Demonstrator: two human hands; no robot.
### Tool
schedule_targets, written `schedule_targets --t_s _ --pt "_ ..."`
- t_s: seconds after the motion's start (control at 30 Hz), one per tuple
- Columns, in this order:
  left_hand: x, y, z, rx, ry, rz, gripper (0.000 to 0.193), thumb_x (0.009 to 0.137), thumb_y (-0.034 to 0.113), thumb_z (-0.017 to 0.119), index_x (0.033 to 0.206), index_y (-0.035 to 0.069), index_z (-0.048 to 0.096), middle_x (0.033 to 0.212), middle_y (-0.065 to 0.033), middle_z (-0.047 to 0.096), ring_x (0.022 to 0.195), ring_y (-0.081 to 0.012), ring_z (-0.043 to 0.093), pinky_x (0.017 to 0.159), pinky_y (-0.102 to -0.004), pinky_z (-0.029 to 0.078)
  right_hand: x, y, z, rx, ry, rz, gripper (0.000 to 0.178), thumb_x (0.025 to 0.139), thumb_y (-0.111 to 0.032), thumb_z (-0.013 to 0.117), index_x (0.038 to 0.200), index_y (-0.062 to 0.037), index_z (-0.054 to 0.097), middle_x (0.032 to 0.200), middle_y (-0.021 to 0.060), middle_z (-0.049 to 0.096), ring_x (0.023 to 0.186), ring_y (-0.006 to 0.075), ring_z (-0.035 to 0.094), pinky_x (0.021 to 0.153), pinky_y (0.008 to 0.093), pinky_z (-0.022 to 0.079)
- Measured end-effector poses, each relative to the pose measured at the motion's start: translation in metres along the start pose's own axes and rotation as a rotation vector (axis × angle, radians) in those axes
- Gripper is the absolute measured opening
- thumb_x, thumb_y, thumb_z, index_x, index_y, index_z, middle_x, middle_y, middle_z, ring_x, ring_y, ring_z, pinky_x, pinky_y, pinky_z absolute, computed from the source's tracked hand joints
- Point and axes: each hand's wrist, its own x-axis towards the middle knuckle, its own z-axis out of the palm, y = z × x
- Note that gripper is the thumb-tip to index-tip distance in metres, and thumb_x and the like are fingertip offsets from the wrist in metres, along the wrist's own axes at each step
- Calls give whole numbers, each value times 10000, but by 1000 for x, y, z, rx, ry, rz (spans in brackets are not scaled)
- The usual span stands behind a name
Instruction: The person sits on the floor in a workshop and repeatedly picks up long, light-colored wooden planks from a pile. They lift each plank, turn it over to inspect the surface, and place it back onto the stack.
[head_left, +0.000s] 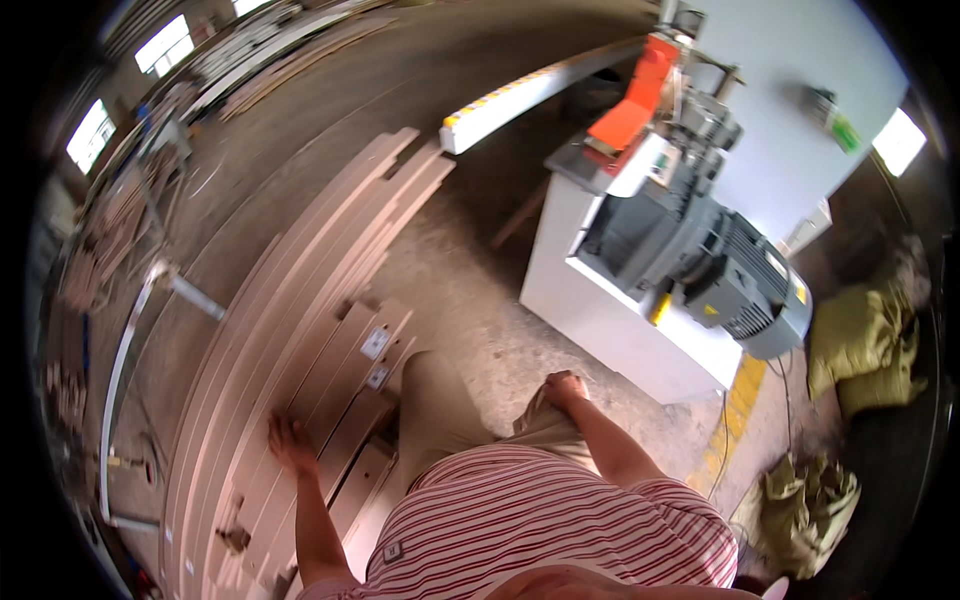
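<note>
Left hand (pixel 291 446) open, nearer, on brown boards (pixel 290 340); their long axis runs forward-right. Right hand (pixel 566 388) on knee (pixel 538 414); closure: cannot tell.

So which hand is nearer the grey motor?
Right. The right hand rests on the knee, left of the grey motor; the left hand lies on the brown planks, farther left.

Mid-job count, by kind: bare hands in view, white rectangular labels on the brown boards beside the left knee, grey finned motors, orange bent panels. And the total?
Bare left hand and bare right hand: 2
White rectangular labels: 2
Grey finned motor: 1
Orange bent panel: 1
Total: 6
</note>
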Motion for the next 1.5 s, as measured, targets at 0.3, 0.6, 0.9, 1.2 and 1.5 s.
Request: schedule_targets --t_s 0.3,0.6,0.9,1.2,1.5 --pt "4 4 2 36 -41 -10 467 1037 313 417 1465 128 435 1541 -63 384 1416 -270 343 1152 -455 273 -7 6 8 82 129 -19 298 874 -338 522 1018 -166 717 1105 90 693 1128 274 596 970 422 478" --pt "4 4 2 50 -20 -3 461 1035 311 428 1455 123 452 1532 -63 399 1410 -262 355 1137 -446 295 -1 7 12 108 91 8 301 882 -331 517 1049 -166 705 1158 79 671 1169 267 566 992 419 459" --pt "3 6 -3 41 -30 -18 464 1039 328 416 1451 118 456 1528 -69 401 1407 -269 357 1137 -457 296 3 9 18 121 130 0 292 863 -334 532 1018 -163 711 1123 102 681 1127 286 591 973 426 478" --pt "3 12 -11 38 -46 -24 464 1041 322 417 1463 128 441 1532 -66 396 1414 -265 348 1147 -448 293 -5 3 9 111 130 1 280 857 -321 533 987 -160 722 1110 97 688 1121 282 600 968 421 484" --pt "6 11 -5 70 -63 -49 471 1046 336 400 1478 151 422 1542 -40 383 1420 -241 342 1157 -441 287 -1 7 13 104 122 9 276 854 -307 529 980 -161 727 1086 93 699 1103 280 614 955 417 491"
